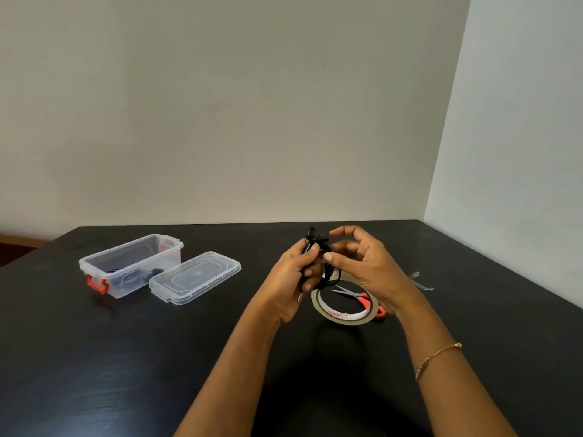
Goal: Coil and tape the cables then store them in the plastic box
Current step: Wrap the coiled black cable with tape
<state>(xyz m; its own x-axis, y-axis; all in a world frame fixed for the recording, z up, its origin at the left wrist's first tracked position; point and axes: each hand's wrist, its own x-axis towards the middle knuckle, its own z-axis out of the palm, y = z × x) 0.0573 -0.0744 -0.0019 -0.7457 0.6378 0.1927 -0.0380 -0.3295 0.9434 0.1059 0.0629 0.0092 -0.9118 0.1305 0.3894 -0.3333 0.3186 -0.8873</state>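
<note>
Both hands meet above the worktop: the left hand grips the coiled black cable so the loops cannot spring apart, while the right hand pinches what looks like clear tape against the bundle with thumb and forefinger, other fingers loose. Tape roll and scissors lie just beneath for easy reach, and the plastic box waits open to the left, its lid beside it.

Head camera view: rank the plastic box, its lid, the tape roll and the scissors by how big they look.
1. Plastic box
2. Lid, close to the box
3. Tape roll
4. Scissors, partly hidden by the right hand, so unsure
</note>
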